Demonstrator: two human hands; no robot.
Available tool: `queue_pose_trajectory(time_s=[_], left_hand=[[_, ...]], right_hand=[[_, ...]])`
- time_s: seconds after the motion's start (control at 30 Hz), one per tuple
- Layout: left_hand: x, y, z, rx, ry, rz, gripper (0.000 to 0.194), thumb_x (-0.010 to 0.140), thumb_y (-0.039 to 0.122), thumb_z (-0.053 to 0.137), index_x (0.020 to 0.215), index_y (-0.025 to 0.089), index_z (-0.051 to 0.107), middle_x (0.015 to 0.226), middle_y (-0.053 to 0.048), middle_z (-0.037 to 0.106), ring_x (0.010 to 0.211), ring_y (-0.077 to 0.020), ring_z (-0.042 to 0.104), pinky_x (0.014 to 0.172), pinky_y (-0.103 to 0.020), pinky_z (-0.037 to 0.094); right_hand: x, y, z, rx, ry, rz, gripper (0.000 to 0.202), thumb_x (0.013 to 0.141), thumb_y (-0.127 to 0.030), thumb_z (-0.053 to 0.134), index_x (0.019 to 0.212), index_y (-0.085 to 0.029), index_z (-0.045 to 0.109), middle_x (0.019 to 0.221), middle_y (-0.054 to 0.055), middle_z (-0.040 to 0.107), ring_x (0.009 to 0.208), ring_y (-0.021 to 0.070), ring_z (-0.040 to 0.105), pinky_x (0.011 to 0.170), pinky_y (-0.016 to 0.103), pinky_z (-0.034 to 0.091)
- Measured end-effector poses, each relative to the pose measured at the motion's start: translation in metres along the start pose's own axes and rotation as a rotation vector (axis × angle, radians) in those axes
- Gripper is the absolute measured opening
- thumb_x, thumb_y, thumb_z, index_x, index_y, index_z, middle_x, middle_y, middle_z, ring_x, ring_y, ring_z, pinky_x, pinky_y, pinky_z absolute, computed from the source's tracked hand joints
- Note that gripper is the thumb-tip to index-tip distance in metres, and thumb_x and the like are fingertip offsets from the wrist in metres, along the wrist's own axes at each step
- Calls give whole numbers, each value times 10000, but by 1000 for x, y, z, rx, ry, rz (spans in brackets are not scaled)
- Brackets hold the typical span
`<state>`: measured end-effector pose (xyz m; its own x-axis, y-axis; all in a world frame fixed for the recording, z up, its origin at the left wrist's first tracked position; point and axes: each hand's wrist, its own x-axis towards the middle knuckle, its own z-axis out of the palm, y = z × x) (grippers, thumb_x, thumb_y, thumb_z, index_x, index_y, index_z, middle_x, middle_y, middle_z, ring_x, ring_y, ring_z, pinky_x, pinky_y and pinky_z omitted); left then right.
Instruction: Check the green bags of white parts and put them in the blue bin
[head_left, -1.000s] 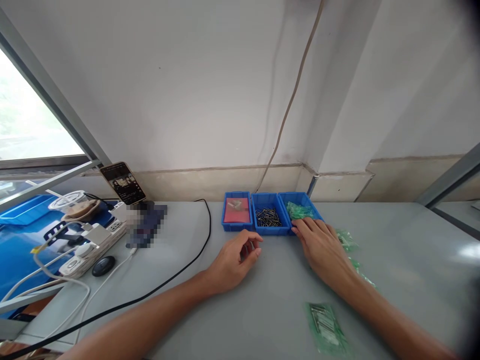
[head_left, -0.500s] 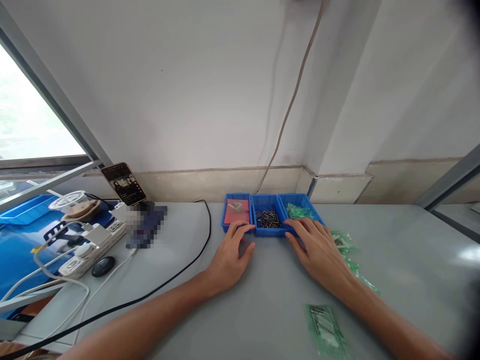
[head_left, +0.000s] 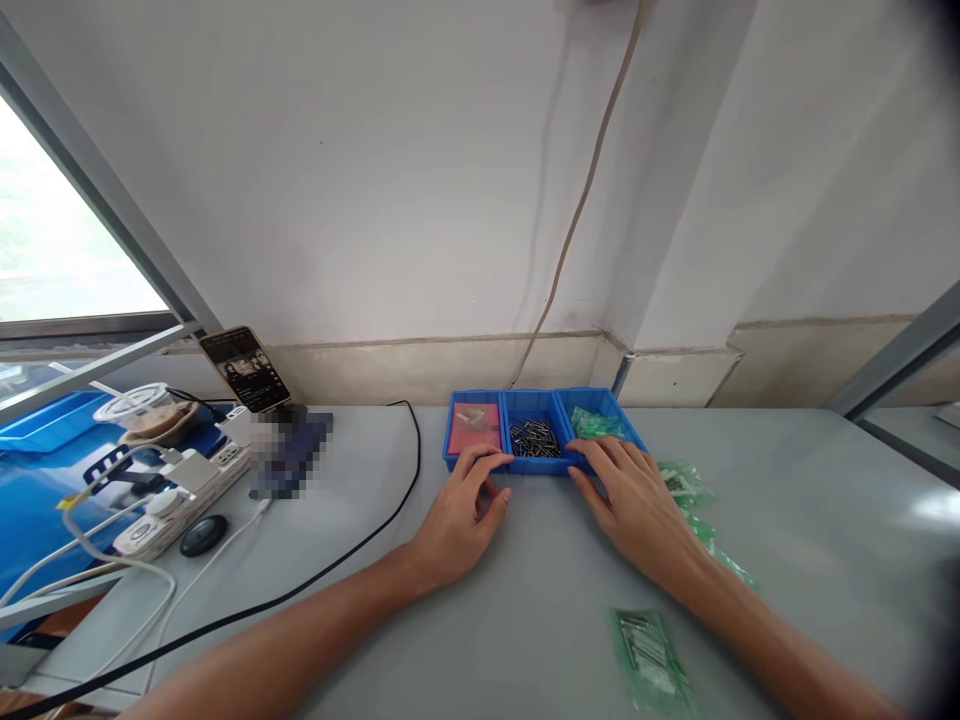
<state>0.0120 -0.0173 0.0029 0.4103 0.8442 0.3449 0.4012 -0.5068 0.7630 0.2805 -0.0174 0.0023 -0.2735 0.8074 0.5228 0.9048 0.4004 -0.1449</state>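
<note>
Three blue bins stand side by side near the wall. The left bin (head_left: 448, 440) has a red sheet (head_left: 474, 432) with a small clear bag on it. Dark metal screws (head_left: 534, 438) lie in the middle bin (head_left: 536, 466). In the right bin (head_left: 634, 432) are green plastic bags (head_left: 596, 423). My left hand (head_left: 463, 515) rests at the front of the left bin, fingers apart and curved, holding nothing. My right hand (head_left: 630, 500) touches the front of the right bin, its fingers apart and nothing held. Below my right wrist lies a green bag of metal pieces (head_left: 649, 655).
More green bags (head_left: 686, 484) lie right of my right hand. At left are a power strip (head_left: 161, 515), a black oval object (head_left: 203, 536), a propped phone (head_left: 246, 370) and a lidded cup (head_left: 139, 405). A black cable (head_left: 330, 565) crosses the grey table (head_left: 540, 620).
Both hands hold almost the same pose at the bins. The view has shifted very slightly; nothing has been picked up or let go.
</note>
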Motion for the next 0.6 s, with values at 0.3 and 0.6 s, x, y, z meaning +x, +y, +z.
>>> queue_pose_trajectory(time_s=[0.3, 0.6], left_hand=[[-5, 1, -1, 14, -16, 52, 340, 1071, 306, 516, 1409, 291, 551, 1490, -122, 446, 910, -164, 636, 702, -295, 597], [-15, 33, -6, 291, -429, 496, 446, 1050, 401, 573, 1496, 381, 565, 1577, -76, 522, 1253, -316, 602, 1133, -494, 446]], right_hand=[[9, 6, -38, 74, -3, 184, 369, 1115, -455, 377, 1357, -236, 549, 1311, 147, 687, 1197, 358, 630, 977, 514, 502], [-57, 57, -60, 45, -197, 57, 637, 976, -655, 609, 1491, -294, 509, 1549, 159, 538, 1310, 402, 604, 1021, 553, 533]])
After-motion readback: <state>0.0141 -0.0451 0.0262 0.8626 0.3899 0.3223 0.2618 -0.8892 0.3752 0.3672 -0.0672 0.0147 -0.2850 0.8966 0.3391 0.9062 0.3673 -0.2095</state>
